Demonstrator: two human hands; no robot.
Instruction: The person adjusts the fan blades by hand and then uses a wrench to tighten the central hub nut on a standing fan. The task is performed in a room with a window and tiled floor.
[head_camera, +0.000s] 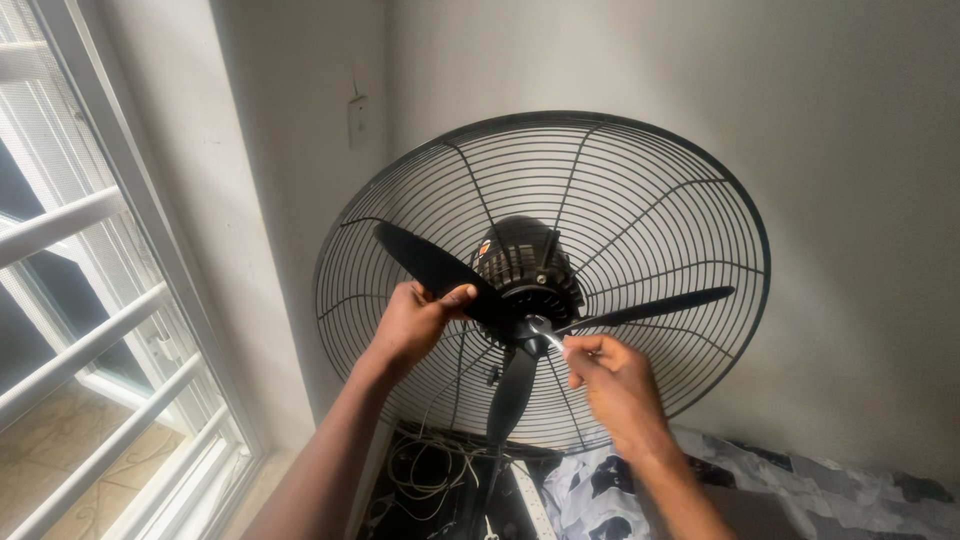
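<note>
My left hand (415, 325) is clamped on one black fan blade (430, 268), thumb over its front edge, holding the three-blade rotor steady. My right hand (612, 385) has its fingers pinched together on a small shiny tool (545, 332), perhaps a key or driver, whose tip meets the hub (528, 330) in front of the motor housing (528, 265). The rear wire guard (690, 210) stands uncovered in a pale wall corner, barred window (80, 330) left, patterned cloth (800, 480) and loose cables (430, 480) below
</note>
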